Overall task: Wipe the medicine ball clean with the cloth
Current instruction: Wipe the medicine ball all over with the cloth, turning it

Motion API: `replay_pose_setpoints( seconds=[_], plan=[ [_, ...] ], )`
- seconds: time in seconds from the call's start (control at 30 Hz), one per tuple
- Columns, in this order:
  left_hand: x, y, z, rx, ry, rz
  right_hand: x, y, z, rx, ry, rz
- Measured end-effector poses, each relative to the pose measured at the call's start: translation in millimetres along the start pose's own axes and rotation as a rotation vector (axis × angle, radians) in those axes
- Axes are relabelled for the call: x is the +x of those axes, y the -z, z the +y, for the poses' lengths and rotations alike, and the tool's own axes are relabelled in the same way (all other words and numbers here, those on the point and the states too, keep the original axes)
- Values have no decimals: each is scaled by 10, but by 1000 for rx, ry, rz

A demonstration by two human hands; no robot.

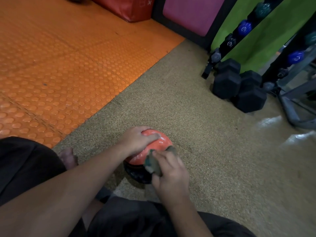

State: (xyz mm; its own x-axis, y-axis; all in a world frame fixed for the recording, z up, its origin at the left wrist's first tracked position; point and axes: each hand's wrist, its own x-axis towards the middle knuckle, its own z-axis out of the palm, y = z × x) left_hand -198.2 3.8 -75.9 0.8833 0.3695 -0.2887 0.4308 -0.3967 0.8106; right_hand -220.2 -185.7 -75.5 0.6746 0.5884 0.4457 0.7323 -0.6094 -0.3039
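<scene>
Medicine ball [154,147] is sitting on the speckled floor [205,151] right in front of the seated person, between the knees, orange top up, black underside down. Right hand [169,173] is gripping a bunched grey-green cloth [153,162], fingers curled round it, pressing it against the ball's near-right side; wrist angled inward. Left hand [139,139] is reaching across, palm down on the top, fingers spread flat — likely pinning the ball so it isn't rolling under the wipe. Top surface is looking glossy. Further off: orange studded mat [59,65], black hex dumbbells [239,86], rack [239,33].
</scene>
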Motion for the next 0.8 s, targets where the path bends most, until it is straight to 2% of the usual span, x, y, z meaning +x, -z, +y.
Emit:
replay_pose_setpoints(
  seconds=[0.1, 0.13, 0.17, 0.2, 0.3, 0.37, 0.4, 0.43, 0.53, 0.57, 0.6, 0.63, 0.73, 0.8],
  plan=[
    [-19, -1, 11, 33, 1, -12, 127, -16, 176, 156, -408, 197],
    [-26, -9, 26, 50, 0, -20, 121, -27, 145, 182, -508, 236],
    [-26, -15, 46, 66, -3, -23, 92, -44, 84, 163, -520, 248],
    [-21, -15, 60, 70, -3, -16, 42, -58, 2, 130, -445, 224],
    [-17, -8, 55, 29, 4, -4, -141, -49, -237, 24, -6, -7],
    [-21, -5, 44, 4, 1, -6, -82, -23, -174, -57, 121, -71],
    [-22, -5, 37, -2, 1, 2, -46, -21, -81, -48, 71, -36],
    [-26, 0, 38, -1, 2, 2, -6, -13, 12, -5, -56, 31],
    [-55, 2, 84, 65, 5, -38, 86, -29, 244, 171, -591, 245],
    [-53, -6, 94, 88, 7, -43, 84, -50, 229, 188, -669, 282],
    [-39, -10, 100, 94, 5, -42, 69, -60, 175, 178, -642, 300],
    [-22, -11, 97, 77, 2, -29, 33, -72, 91, 163, -526, 280],
    [18, -9, 50, 17, 5, 0, -135, -95, -288, -28, 11, -45],
    [18, -19, 28, 10, -2, -10, -169, -124, -368, -100, 163, -152]
  ],
)
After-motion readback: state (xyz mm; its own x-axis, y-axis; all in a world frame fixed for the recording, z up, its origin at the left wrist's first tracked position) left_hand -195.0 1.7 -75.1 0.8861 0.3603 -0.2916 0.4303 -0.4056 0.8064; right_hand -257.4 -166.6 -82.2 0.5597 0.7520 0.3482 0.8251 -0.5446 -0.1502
